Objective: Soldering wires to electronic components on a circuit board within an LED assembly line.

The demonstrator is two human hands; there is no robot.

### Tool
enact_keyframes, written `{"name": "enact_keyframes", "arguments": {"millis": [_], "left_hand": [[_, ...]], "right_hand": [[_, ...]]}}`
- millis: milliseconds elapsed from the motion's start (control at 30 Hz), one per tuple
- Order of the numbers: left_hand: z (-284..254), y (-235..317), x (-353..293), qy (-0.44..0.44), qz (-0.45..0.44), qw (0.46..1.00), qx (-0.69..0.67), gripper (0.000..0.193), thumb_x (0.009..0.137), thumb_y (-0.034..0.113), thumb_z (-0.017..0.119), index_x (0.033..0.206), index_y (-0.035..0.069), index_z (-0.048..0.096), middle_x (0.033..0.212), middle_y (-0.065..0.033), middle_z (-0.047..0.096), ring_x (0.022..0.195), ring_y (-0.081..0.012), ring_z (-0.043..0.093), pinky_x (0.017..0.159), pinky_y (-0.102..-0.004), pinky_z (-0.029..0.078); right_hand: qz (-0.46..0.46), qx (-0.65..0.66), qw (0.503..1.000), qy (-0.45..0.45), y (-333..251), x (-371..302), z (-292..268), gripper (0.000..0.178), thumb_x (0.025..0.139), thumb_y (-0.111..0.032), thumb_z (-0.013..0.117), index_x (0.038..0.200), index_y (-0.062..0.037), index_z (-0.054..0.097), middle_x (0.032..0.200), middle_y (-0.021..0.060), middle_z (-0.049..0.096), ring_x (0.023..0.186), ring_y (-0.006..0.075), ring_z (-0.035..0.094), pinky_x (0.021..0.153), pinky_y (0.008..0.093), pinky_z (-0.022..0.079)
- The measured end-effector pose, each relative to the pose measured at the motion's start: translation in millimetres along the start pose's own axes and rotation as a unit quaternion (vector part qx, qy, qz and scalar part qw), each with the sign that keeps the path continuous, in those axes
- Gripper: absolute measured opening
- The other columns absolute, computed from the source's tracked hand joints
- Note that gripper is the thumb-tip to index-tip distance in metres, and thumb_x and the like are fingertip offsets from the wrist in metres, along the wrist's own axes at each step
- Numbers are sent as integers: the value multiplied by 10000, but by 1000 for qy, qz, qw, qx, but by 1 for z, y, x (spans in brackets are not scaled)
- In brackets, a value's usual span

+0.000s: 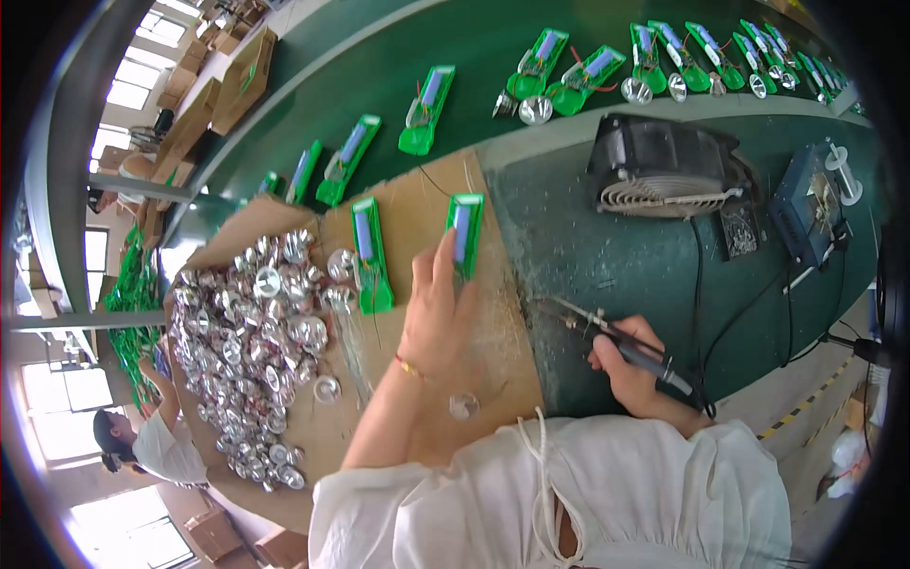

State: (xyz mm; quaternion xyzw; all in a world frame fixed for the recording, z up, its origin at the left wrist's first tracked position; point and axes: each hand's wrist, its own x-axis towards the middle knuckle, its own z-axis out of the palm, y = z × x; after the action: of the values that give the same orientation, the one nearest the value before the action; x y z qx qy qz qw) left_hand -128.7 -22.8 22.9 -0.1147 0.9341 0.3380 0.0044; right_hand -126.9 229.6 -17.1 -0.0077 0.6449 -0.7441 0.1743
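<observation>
My left hand [438, 305] rests on a green casing with a blue cell [464, 233], fingers laid over its near end on the brown cardboard sheet [417, 204]. My right hand [633, 372] grips a soldering iron [618, 339], its tip pointing left over the green mat. A second green casing [371, 254] lies left of my left hand. A single silver reflector cup [464, 406] sits by my left wrist.
A heap of several silver reflector cups [251, 341] covers the cardboard's left side. More green casings [588, 76] line the conveyor belt behind. A black fan unit [664, 166] and blue soldering station [806, 204] stand to the right. Another person [152, 441] works at lower left.
</observation>
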Motion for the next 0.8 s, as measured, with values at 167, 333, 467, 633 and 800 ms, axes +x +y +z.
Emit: {"name": "enact_keyframes", "arguments": {"millis": [167, 333, 467, 633, 800], "left_hand": [[0, 7, -73, 169, 38, 984, 45, 607, 721, 126, 656, 1248, 39, 369, 1236, -214, 333, 1128, -393, 363, 949, -433, 329], [-6, 18, -116, 161, 129, 969, 134, 342, 580, 233, 768, 858, 92, 627, 821, -49, 507, 757, -227, 474, 719, -354, 367], [29, 16, -136, 126, 45, 955, 265, 342, 620, 342, 728, 858, 126, 609, 808, -26, 491, 771, -226, 455, 688, -350, 341], [32, 1, -136, 130, 38, 954, 268, 176, 701, 241, 673, 791, 131, 570, 776, -25, 498, 787, -223, 468, 685, -353, 345], [1, -5, -136, 178, 38, 982, 57, 64, 712, 118, 662, 765, 94, 634, 704, -36, 605, 681, -211, 538, 643, -337, 389]], "right_hand": [[-57, 1, 998, 16, -4, 3, 4, 144, 802, -52, 609, 844, 18, 491, 649, 90, 585, 551, 105, 560, 502, 231, 464], [-99, -37, 994, 13, 4, 6, 7, 158, 811, -85, 622, 837, 9, 498, 638, 85, 584, 545, 104, 559, 496, 221, 458], [-150, -66, 986, 17, 6, -3, 7, 134, 832, -90, 579, 859, 2, 486, 628, 77, 573, 510, 99, 536, 461, 201, 424], [-171, -79, 982, 9, 2, -8, 8, 129, 831, -81, 575, 854, 7, 483, 624, 81, 573, 500, 98, 534, 452, 200, 420], [-144, -51, 988, -5, -8, -18, 14, 147, 811, -64, 611, 846, 28, 502, 644, 91, 583, 546, 103, 566, 478, 216, 463]]}}
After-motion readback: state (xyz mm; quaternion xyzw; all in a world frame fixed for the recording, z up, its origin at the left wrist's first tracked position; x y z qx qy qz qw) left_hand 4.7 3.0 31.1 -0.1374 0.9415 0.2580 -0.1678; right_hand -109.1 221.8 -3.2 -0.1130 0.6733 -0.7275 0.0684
